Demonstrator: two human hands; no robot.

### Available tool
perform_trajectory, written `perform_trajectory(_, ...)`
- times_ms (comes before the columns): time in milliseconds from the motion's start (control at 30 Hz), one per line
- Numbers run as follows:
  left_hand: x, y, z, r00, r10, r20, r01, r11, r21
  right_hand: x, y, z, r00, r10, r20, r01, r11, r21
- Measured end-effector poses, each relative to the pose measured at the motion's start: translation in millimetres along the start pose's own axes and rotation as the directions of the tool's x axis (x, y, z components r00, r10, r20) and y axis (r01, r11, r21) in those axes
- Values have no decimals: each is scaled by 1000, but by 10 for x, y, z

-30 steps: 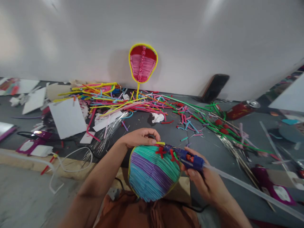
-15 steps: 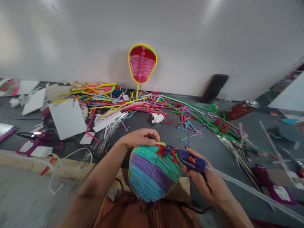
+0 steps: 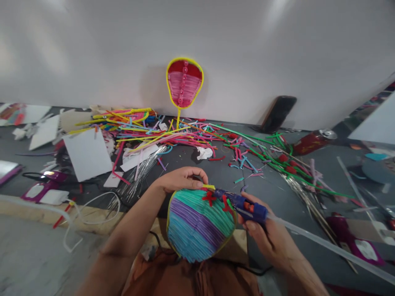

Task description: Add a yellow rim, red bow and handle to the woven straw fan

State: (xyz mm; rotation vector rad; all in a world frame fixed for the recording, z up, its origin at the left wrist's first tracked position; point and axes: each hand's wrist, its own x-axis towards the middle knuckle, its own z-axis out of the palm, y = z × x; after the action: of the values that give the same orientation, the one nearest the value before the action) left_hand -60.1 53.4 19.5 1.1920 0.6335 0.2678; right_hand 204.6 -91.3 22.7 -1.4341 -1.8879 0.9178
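My left hand [image 3: 182,179] pinches the top rim of a rounded craft fan [image 3: 197,224] made of teal, purple and blue straws with a yellow edge, held over my lap. Small red pieces sit on its upper part. My right hand [image 3: 267,238] grips a blue glue gun [image 3: 245,205] with an orange trigger. Its nozzle points left at the fan's top, close to my left fingertips. A long clear glue stick [image 3: 327,246] trails out of its back to the right.
A pile of coloured straws [image 3: 173,133] and green sticks [image 3: 277,158] covers the grey floor. A finished red-and-pink fan [image 3: 184,84] and a dark phone [image 3: 277,113] lean on the wall. A red can [image 3: 313,142] lies at right; white card sheets [image 3: 88,153] lie at left.
The glue gun's nozzle has crept slightly along the fan's top edge. My left hand keeps the same pinch on the rim.
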Motion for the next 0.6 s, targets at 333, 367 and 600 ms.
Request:
perform_trajectory(333,6,6,1,1000,14,-1,-14,1000,27,43,-22,-19,987,-158,-36,150,975,-167)
perform_trajectory(367,8,4,0,1000,15,-1,-15,1000,27,40,-20,-21,986,-161,-37,153,974,-170)
perform_trajectory(600,17,-17,-6,1000,16,0,-16,1000,12,-29,12,-26,996,-74,-52,69,993,-97)
